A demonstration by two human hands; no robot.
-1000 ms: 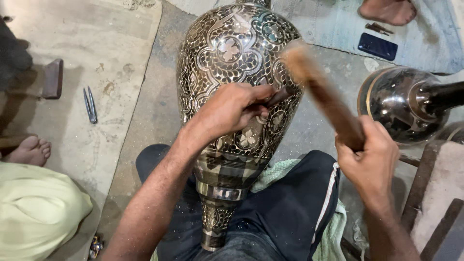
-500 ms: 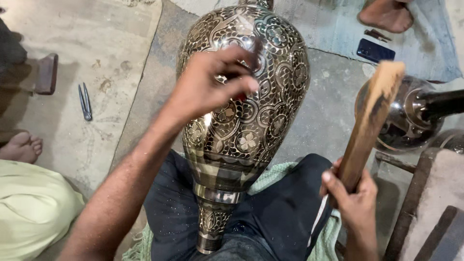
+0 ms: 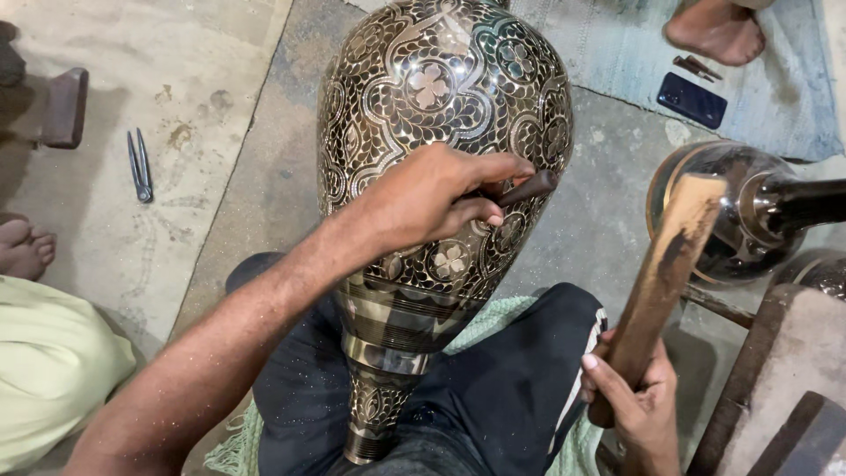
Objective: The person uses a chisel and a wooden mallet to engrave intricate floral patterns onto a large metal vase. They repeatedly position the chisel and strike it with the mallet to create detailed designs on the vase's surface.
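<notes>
Soft even daylight, sharp focus; bright glare spots on engraved vase (image 3: 445, 132); faint shadows.

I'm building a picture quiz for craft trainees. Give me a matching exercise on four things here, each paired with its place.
1. vase
2. mallet
3. phone
4. pliers

a. on the blue mat, top right
b. in the right hand
c. on the bare floor, left
d. across the lap, under the left hand

Pairs: 1-d, 2-b, 3-a, 4-c

Single head-worn view — steep downward, close over the lap, floor beyond toward the top edge.
</notes>
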